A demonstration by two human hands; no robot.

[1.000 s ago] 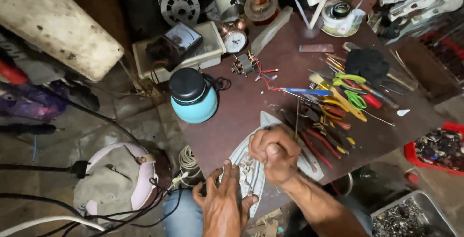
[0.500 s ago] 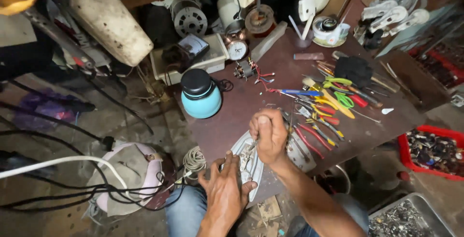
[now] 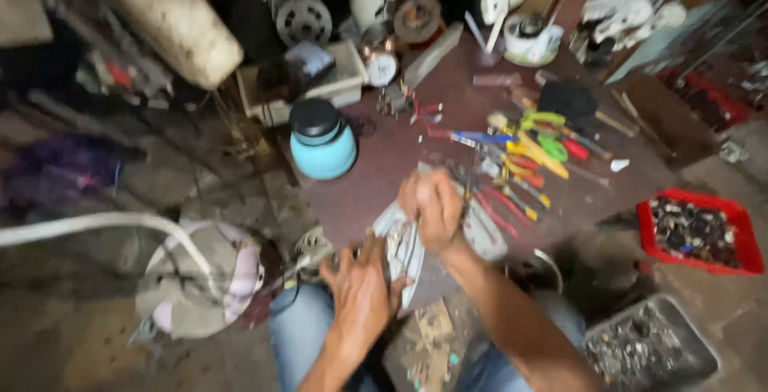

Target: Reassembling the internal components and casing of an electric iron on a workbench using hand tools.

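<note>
a dark reddish-brown worktable (image 3: 400, 176) fills the middle of the frame in a crowded, dim workshop, with a blue jar with a black lid (image 3: 322, 139) left of centre, a heap of coloured hand tools (image 3: 528, 156) right of centre, and a red tray of small parts (image 3: 696, 230) at the right edge. bare tabletop lies only between the jar and the tools. at lower centre, on the table's near edge, a pale metal appliance plate (image 3: 400, 248) lies blurred, the left hand (image 3: 360, 292) curled on its lower end, the right hand (image 3: 432, 208) fisted over its top.
</note>
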